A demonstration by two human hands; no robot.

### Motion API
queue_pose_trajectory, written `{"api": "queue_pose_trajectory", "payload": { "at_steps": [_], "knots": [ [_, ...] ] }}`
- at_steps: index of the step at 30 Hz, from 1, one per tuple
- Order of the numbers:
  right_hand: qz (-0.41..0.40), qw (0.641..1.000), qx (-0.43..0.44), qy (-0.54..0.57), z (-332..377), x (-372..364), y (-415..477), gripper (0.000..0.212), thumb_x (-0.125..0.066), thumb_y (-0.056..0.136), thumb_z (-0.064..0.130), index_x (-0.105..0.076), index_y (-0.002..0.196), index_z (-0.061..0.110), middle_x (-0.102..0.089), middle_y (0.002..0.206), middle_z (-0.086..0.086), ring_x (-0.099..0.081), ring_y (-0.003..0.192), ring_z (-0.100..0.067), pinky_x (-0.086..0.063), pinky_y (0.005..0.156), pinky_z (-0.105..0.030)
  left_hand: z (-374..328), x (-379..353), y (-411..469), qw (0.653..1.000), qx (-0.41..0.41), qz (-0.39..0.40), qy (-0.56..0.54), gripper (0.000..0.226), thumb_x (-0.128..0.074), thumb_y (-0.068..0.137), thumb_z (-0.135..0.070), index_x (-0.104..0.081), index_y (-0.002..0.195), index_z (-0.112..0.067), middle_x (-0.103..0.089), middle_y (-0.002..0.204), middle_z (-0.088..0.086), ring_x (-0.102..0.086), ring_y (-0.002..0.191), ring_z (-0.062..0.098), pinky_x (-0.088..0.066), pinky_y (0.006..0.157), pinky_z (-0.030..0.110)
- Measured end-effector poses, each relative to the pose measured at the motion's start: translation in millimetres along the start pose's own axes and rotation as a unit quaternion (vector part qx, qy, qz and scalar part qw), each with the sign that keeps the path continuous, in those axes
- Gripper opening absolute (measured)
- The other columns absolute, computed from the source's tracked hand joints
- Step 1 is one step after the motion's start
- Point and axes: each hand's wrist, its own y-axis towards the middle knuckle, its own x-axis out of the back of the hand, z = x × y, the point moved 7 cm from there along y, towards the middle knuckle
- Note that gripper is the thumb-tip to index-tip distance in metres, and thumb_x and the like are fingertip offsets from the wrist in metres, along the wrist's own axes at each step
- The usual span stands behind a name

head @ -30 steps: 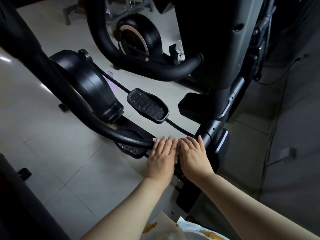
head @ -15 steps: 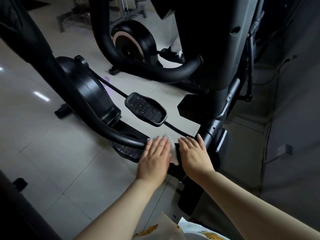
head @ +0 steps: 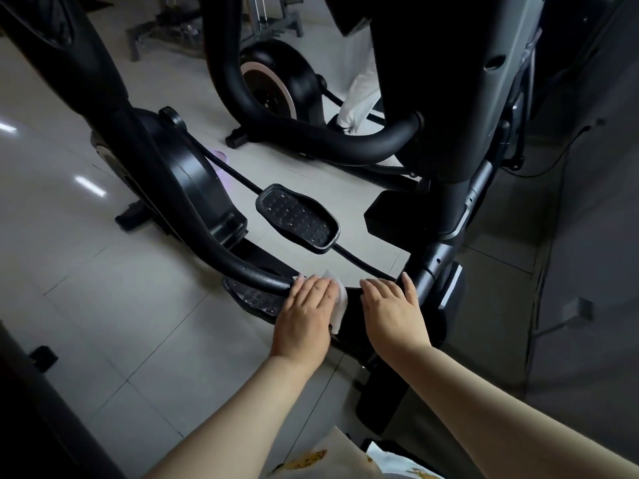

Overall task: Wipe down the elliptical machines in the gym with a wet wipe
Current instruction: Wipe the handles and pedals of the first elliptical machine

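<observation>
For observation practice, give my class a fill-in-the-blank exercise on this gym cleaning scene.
The left hand presses a white ____ onto the bar.
The right hand holds ____.
The pedal beyond both hands is coloured ____.
Missing: wipe; nothing; black.

my wet wipe [head: 337,302]: plain white | elliptical frame [head: 193,188] near me: glossy black | its far pedal [head: 297,217]: black, rows of small pale studs | floor [head: 86,305]: pale grey tiles, thin dark grout lines | far flywheel [head: 273,86]: black with a pinkish-cream ring | small floor object [head: 221,157] past the frame: lilac | my top [head: 311,458]: cream with yellow print
</observation>
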Motion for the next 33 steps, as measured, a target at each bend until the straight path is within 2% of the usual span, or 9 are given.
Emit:
{"api": "queue_pose_trajectory", "payload": {
  "at_steps": [3, 8, 12, 15, 19, 22, 28, 31, 33],
  "knots": [
    [0.037, 0.999, 0.033, -0.013, 8, -2, 4, 0.08, -0.006, 0.087, 0.039, -0.048, 0.148, 0.01, -0.052, 0.15, -0.006, -0.041, 0.144, -0.023, -0.004, 0.126, -0.047, -19, -10, -3, 0.999, 0.025, 0.008, 0.035, 0.057, -0.042, 0.091, -0.017, -0.054, 0.146, -0.014, -0.056, 0.147, 0.01, -0.051, 0.139, 0.031, -0.021, 0.121, 0.048],
    [0.052, 0.997, 0.058, -0.006, 3, 1, 7, 0.081, -0.004, 0.085, 0.041, -0.045, 0.15, 0.014, -0.05, 0.152, -0.002, -0.041, 0.144, -0.02, -0.012, 0.124, -0.039, -26, -11, 4, 1.0, 0.007, 0.001, 0.018, 0.05, -0.043, 0.094, -0.021, -0.06, 0.141, -0.013, -0.055, 0.15, 0.004, -0.052, 0.138, 0.023, -0.023, 0.121, 0.042],
    [0.096, 0.995, 0.037, 0.001, 10, 0, 9, 0.053, -0.022, 0.106, 0.025, -0.03, 0.157, 0.013, -0.037, 0.161, -0.004, -0.026, 0.151, -0.02, -0.003, 0.126, -0.04, 17, 11, 0, 0.996, 0.06, -0.003, 0.067, 0.041, -0.044, 0.103, -0.028, -0.068, 0.131, -0.01, -0.063, 0.141, 0.006, -0.056, 0.135, 0.025, -0.023, 0.123, 0.043],
    [0.117, 0.992, 0.043, 0.008, 15, 0, 10, 0.054, -0.028, 0.106, 0.021, -0.023, 0.16, 0.014, -0.03, 0.164, -0.004, -0.021, 0.153, -0.019, -0.001, 0.125, -0.038, 14, 10, -1, 0.995, 0.087, 0.0, 0.052, 0.041, -0.044, 0.1, -0.023, -0.07, 0.128, -0.008, -0.064, 0.139, 0.008, -0.056, 0.134, 0.028, -0.021, 0.123, 0.042],
    [0.113, 0.99, 0.078, 0.004, 14, 7, 4, 0.079, -0.008, 0.087, 0.04, -0.038, 0.154, 0.011, -0.044, 0.156, -0.006, -0.039, 0.146, -0.025, -0.017, 0.124, -0.039, -30, -2, 1, 0.999, 0.036, 0.037, -0.001, 0.053, -0.042, 0.089, -0.013, -0.063, 0.138, -0.01, -0.055, 0.149, 0.005, -0.051, 0.139, 0.023, -0.016, 0.124, 0.034],
    [0.062, 0.995, 0.077, 0.008, 12, 6, 4, 0.071, -0.023, 0.087, 0.038, -0.058, 0.14, 0.006, -0.064, 0.137, -0.009, -0.059, 0.129, -0.027, -0.037, 0.114, -0.044, -23, 7, 0, 0.998, 0.014, 0.046, 0.032, 0.052, -0.054, 0.088, -0.01, -0.061, 0.139, -0.012, -0.057, 0.148, 0.003, -0.051, 0.139, 0.021, -0.017, 0.124, 0.036],
    [0.114, 0.992, 0.046, 0.02, 21, -3, 13, 0.054, -0.03, 0.107, 0.025, -0.024, 0.159, 0.014, -0.033, 0.163, -0.003, -0.024, 0.152, -0.021, -0.011, 0.125, -0.039, 20, 29, -4, 0.989, 0.095, 0.037, 0.109, 0.056, -0.038, 0.084, -0.005, -0.066, 0.132, -0.007, -0.062, 0.142, 0.006, -0.053, 0.138, 0.026, -0.017, 0.126, 0.042],
    [0.125, 0.99, 0.056, 0.017, 27, -5, 15, 0.056, -0.028, 0.107, 0.025, -0.017, 0.161, 0.015, -0.024, 0.166, -0.002, -0.016, 0.154, -0.019, -0.007, 0.126, -0.038, -7, 11, 2, 0.994, 0.065, 0.051, 0.065, 0.056, -0.037, 0.085, -0.008, -0.068, 0.132, -0.011, -0.062, 0.142, 0.002, -0.055, 0.135, 0.023, -0.031, 0.122, 0.042],
    [0.127, 0.99, 0.062, 0.018, 28, -7, 15, 0.057, -0.028, 0.107, 0.025, -0.016, 0.161, 0.015, -0.023, 0.167, -0.003, -0.015, 0.155, -0.019, -0.006, 0.126, -0.038, -15, 6, 2, 0.996, 0.023, 0.059, 0.055, 0.054, -0.04, 0.088, -0.013, -0.065, 0.136, -0.013, -0.06, 0.145, 0.0, -0.054, 0.137, 0.019, -0.028, 0.121, 0.038]
  ]
}}
